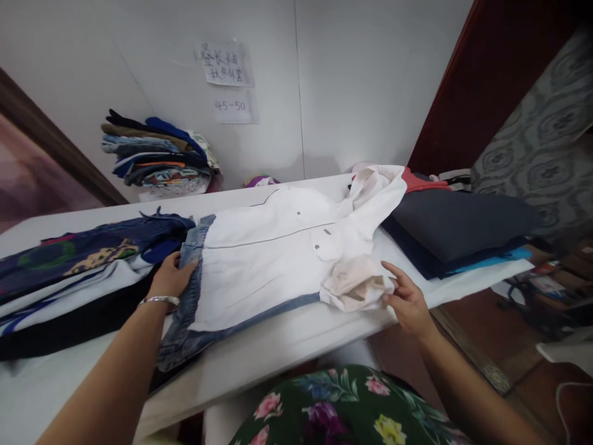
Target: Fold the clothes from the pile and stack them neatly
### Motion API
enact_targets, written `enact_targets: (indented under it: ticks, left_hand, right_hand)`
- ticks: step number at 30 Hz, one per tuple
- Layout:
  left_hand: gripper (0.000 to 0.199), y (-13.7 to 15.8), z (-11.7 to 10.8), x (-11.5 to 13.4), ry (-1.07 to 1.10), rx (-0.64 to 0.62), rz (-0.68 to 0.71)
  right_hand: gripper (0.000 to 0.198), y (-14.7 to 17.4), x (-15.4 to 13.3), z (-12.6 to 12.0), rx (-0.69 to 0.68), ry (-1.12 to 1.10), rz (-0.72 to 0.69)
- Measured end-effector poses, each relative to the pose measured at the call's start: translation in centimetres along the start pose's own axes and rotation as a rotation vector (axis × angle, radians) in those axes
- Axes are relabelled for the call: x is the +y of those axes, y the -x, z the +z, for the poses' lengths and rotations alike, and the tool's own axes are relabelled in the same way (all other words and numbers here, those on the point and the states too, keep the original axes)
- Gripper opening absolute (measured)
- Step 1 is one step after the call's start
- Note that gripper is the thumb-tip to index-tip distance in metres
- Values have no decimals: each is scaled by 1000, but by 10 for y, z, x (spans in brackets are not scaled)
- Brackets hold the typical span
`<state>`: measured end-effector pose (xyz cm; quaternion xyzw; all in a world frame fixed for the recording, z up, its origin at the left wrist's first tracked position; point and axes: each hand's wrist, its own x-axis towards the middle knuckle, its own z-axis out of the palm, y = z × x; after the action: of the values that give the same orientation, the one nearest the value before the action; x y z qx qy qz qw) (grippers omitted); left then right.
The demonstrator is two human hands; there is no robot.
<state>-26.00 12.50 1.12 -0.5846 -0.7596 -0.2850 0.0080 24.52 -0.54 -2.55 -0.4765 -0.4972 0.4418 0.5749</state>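
A white jacket [259, 266] lies spread on the table, its hem to the left and its collar to the right. Beneath it, a blue denim garment [188, 309] shows along the left and near edges. My left hand [173, 278] is closed on the denim at the hem end, thumb on top, some fingers hidden. With my right hand [407, 303] I pinch the edge of the near white sleeve [356, 284], which is folded in with its opening facing me. The far white sleeve [377, 188] stretches toward the back right.
Folded clothes [78, 278] lie at the left. A tall clothes stack [157, 154] stands by the wall, and dark folded garments [463, 222] lie right. Handwritten papers [229, 77] hang on the wall. The table's front edge [278, 364] runs close to my body.
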Motion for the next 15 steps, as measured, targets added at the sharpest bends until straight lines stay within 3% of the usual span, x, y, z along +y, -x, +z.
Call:
enact_targets:
  ticks: [2,5,8,11,13,15]
  left_hand:
    - [47,18,-8,21,-24,-29,-57]
    - [47,58,-8,68,140,-49,79]
    - [46,109,9,120,387,-294,373]
    - [52,149,33,164,463,-504,656]
    - [58,163,48,189,429,-592,742]
    - [48,168,60,209,395,-626,767]
  right_hand:
    - [41,6,-1,-3,-6,-36,-16]
    - [21,14,1,-5,-43,-27,2]
    - [21,20,-1,-4,-111,-14,-8]
    - [21,24,-14,1,-280,35,-45]
    - [25,26,-25,4,-411,94,-49]
    - [26,29,-35,6,-518,151,-34]
